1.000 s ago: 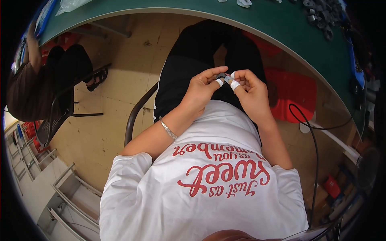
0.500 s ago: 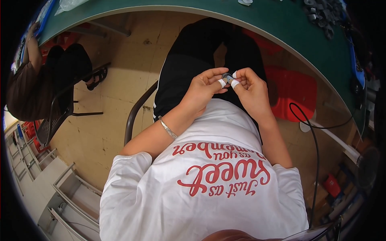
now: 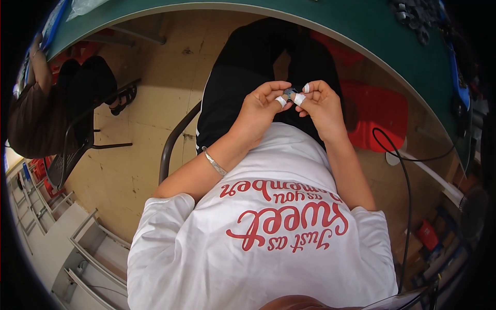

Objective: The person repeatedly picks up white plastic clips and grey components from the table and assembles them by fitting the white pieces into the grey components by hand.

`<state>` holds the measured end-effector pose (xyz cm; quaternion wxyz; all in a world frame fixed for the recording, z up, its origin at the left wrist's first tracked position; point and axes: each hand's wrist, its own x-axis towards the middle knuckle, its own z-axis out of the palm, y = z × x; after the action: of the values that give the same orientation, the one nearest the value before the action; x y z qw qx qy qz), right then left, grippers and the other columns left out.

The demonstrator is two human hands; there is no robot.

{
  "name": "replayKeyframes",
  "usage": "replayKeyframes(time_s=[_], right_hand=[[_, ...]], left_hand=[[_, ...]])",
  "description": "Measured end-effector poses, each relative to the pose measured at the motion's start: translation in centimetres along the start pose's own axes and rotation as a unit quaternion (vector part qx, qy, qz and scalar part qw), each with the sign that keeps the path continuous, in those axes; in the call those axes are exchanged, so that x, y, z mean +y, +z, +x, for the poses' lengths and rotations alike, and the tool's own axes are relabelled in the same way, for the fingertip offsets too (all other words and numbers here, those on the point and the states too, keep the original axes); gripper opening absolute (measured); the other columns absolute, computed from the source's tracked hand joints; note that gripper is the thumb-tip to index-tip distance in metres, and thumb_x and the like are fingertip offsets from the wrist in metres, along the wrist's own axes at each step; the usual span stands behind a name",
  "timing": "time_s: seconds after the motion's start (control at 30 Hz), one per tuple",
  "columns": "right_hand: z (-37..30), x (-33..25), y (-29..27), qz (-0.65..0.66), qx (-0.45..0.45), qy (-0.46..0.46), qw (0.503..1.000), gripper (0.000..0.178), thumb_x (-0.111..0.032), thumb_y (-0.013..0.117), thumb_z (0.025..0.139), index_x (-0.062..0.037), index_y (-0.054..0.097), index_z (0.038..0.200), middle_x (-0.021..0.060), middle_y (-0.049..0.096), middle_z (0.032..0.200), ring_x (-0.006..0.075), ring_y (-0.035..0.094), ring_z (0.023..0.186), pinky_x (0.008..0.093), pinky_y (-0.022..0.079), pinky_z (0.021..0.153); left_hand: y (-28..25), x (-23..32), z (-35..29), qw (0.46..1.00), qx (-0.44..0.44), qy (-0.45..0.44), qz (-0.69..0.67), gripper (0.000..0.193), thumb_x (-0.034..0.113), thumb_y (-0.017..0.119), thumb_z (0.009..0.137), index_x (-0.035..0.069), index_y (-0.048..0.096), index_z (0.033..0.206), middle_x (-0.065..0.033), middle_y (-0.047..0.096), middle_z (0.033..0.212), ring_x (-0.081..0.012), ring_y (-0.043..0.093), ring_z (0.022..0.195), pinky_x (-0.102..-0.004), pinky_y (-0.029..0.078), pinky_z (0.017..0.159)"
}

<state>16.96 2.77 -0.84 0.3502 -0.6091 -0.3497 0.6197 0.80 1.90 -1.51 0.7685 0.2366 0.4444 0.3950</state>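
Note:
Above my lap, both hands meet at a small dark grey part (image 3: 291,93), too small to name more exactly. My left hand (image 3: 261,107) is closed on its left side, with fingers and thumb pinching it. From the right, my right hand (image 3: 323,107) presses a white-wrapped thumb against the part, while its index finger, also wrapped at the tip, is raised a little away. White wrapping covers my left thumb too. Fingers hide much of the part.
The green table (image 3: 217,4) curves across the front. Several small dark grey parts (image 3: 413,18) lie at its far right. A red stool (image 3: 380,116) and a black cable (image 3: 408,206) are at my right. Another person (image 3: 39,121) sits at the left by a dark chair (image 3: 64,155).
Both hands have shifted slightly upward in the view with the part. The right index finger has lifted off a little, and the part appears turned between the fingers.

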Motion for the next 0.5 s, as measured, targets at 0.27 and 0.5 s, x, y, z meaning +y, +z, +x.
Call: replayKeyframes(time_s=[0.27, 0.5], right_hand=[[0.5, 1.1, -0.8, -0.034, -0.043, 0.005, 0.999, 0.023, -0.007, 0.066, 0.085, 0.0024, 0.062, 0.105, 0.0035, 0.064, 0.085, 0.0075, 0.059, 0.076, 0.0208, 0.049, 0.067], [-0.4, 0.0, -1.0, -0.273, -0.081, -0.155, 0.946, 0.016, -0.007, 0.063, 0.083, 0.0010, 0.065, 0.096, 0.0096, 0.065, 0.082, 0.0143, 0.060, 0.068, 0.0274, 0.048, 0.062]], left_hand=[[-0.1, 0.1, -0.3, 1.000, 0.010, -0.014, -0.007, 0.032, -0.006, 0.046, 0.090, -0.005, 0.051, 0.121, -0.0110, 0.059, 0.110, -0.0169, 0.062, 0.099, -0.0266, 0.051, 0.094], [-0.3, -0.5, -0.5, 0.998, 0.007, -0.011, 0.067, 0.032, -0.008, 0.045, 0.088, -0.006, 0.053, 0.119, -0.0101, 0.056, 0.105, -0.0154, 0.060, 0.096, -0.0263, 0.051, 0.093]])
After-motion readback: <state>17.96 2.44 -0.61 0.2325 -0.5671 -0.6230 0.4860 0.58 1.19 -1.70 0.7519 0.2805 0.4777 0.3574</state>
